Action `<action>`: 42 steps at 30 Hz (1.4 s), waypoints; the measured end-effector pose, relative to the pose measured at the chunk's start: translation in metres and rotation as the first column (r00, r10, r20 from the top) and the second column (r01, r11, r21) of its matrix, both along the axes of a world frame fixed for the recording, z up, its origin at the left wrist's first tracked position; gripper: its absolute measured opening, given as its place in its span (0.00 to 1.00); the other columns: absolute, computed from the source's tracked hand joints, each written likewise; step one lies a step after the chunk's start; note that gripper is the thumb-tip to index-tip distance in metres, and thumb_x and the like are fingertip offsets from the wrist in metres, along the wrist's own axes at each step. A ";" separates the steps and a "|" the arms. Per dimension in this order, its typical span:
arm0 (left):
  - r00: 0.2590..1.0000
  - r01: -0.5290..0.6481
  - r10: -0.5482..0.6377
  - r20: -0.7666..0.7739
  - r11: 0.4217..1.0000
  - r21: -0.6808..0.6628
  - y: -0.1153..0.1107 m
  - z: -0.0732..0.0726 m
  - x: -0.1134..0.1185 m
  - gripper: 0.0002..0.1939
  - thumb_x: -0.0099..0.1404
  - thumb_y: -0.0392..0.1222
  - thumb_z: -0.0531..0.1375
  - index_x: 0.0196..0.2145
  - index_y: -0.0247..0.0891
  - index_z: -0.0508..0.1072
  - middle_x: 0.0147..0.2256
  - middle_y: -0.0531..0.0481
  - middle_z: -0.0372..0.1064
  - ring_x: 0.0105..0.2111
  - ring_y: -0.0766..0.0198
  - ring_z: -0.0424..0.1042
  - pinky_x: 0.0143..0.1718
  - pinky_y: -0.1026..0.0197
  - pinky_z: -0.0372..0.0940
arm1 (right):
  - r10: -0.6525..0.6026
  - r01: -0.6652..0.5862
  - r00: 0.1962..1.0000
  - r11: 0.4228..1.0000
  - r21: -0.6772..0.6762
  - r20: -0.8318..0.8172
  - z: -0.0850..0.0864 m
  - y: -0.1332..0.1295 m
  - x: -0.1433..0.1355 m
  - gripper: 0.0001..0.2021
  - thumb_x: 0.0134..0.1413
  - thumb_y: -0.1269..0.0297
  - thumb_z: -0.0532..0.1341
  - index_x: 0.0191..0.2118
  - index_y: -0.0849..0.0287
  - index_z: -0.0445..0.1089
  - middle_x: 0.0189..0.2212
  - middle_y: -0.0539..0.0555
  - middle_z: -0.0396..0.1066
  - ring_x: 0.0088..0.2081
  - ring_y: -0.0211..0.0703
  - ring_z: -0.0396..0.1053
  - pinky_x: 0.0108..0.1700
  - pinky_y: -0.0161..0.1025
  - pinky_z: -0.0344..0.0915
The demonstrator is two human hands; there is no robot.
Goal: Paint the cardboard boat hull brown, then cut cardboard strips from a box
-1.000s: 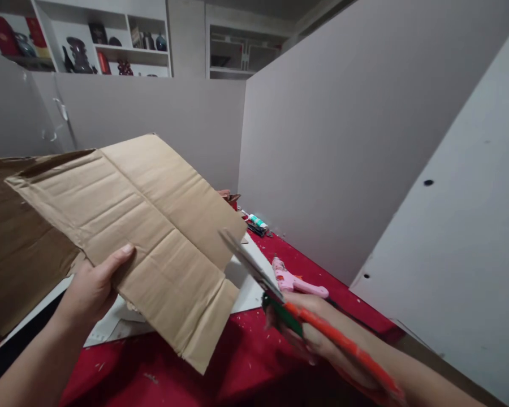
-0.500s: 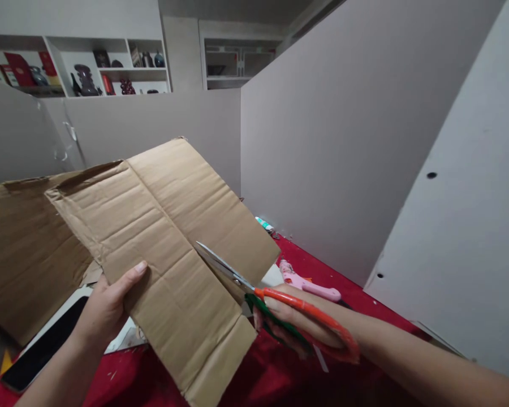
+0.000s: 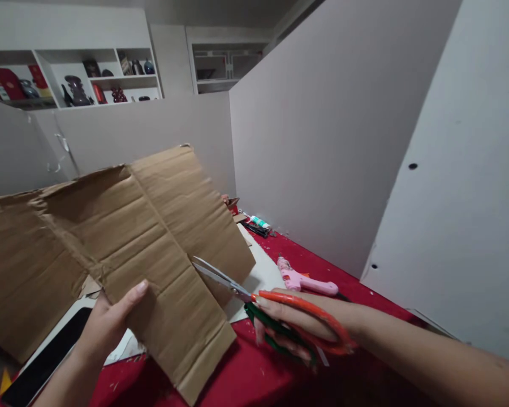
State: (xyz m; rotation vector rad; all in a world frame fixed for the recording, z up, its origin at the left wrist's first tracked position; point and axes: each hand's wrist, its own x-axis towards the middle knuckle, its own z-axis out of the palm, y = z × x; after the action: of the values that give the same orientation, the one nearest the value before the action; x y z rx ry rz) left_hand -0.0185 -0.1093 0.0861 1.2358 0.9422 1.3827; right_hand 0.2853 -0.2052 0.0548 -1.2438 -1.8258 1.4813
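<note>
A creased sheet of brown cardboard is held up at a tilt, folded into panels that reach to the left edge of the view. My left hand grips its lower left side, thumb on the face and fingers hidden behind. In my right hand is a pair of scissors with one orange and one green handle. The blades are slightly apart and their tips meet the cardboard at a slit running down along the crease. Right of the slit, the panel stands a little back from the left one.
A pink glue gun lies on the red tablecloth, beyond my right hand. At the back sits a white and green tube beside dark tools. A black phone is at lower left. Grey partition panels enclose the table.
The scissors have opened wider, and the cardboard has tilted and shifted slightly left and down. More of the white sheet and the tools behind it shows. The view has turned a little right.
</note>
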 end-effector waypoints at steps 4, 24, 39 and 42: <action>1.000 0.028 -0.028 -0.013 0.999 -0.027 -0.005 0.004 0.002 0.40 0.43 0.47 0.76 0.55 0.38 0.73 0.43 0.43 0.80 0.47 0.45 0.78 0.43 0.56 0.76 | 0.010 -0.025 0.995 0.987 0.159 0.097 0.015 -0.005 -0.002 0.38 0.57 0.27 0.43 0.38 0.61 0.67 0.20 0.49 0.63 0.21 0.35 0.62 0.27 0.35 0.63; 0.987 0.155 -0.160 -0.023 0.975 -0.157 -0.024 0.020 0.017 0.41 0.43 0.46 0.76 0.56 0.37 0.73 0.43 0.40 0.80 0.45 0.42 0.78 0.43 0.52 0.76 | -0.057 0.064 0.991 0.997 0.054 -0.119 0.016 0.015 -0.003 0.38 0.49 0.24 0.49 0.34 0.61 0.66 0.18 0.46 0.61 0.17 0.31 0.60 0.21 0.31 0.63; 0.978 0.207 -0.200 0.057 0.962 -0.179 -0.022 0.011 0.027 0.37 0.47 0.44 0.74 0.55 0.38 0.74 0.43 0.42 0.80 0.43 0.44 0.79 0.46 0.52 0.74 | -0.153 0.141 0.988 0.937 0.318 0.014 0.016 0.014 -0.021 0.36 0.51 0.23 0.43 0.22 0.57 0.55 0.15 0.45 0.55 0.16 0.31 0.55 0.19 0.31 0.56; 0.976 0.216 -0.204 0.080 0.956 -0.197 -0.022 0.007 0.029 0.38 0.47 0.43 0.74 0.56 0.36 0.73 0.43 0.41 0.80 0.44 0.44 0.79 0.46 0.51 0.74 | -0.188 0.159 0.982 0.907 0.390 0.036 0.017 0.015 -0.021 0.37 0.49 0.22 0.44 0.22 0.57 0.52 0.18 0.44 0.49 0.21 0.31 0.48 0.21 0.32 0.50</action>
State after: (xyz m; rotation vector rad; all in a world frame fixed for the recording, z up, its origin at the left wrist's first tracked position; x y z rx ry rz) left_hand 0.0101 -0.1318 0.0936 1.0988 0.8625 1.1193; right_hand 0.2640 -0.1898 0.0723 -1.2329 -1.8822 0.9313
